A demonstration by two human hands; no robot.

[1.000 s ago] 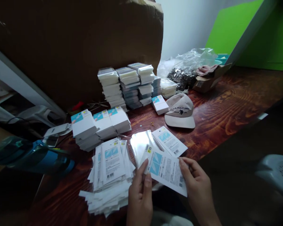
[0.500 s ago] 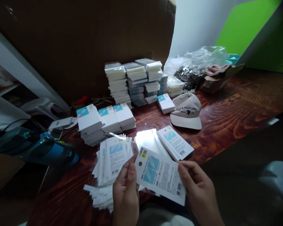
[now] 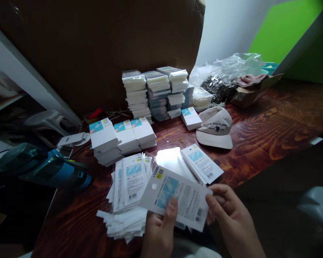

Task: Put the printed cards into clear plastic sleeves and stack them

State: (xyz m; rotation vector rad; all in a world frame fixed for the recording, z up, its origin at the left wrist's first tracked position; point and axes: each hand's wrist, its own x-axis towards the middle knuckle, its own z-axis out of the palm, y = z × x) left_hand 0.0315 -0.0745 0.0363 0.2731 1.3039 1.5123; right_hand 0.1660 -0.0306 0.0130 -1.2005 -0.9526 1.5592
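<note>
Since half a second ago the white printed backing card with a blue panel and round hang hole (image 3: 174,199) has swung flatter and leftward, hole end now over the pile. The left hand (image 3: 160,231) has shifted under it, thumb on the printed face.

Left hand: closed on the card's lower edge, thumb on top, fingers beneath (hidden). Right hand (image 3: 233,218): fingertips pinching the card's right edge by the barcode. Card is held above the near table edge, touching nothing else that I can see.

Just beyond: loose fanned pile of the same cards in clear sleeves (image 3: 129,190) to the left; shiny clear plastic sleeves (image 3: 172,159) and a small neat card stack (image 3: 203,164) ahead. Further: three bundled white card blocks (image 3: 122,138), beige cap (image 3: 215,127), tall stacks (image 3: 154,93) against the brown cardboard box (image 3: 97,53).

Judgement: best handled by the edges only, both hands level, so the card neither bends nor smudges; keep the hang hole leading for consistent orientation. Dark wooden table (image 3: 271,122) is cluttered.
</note>
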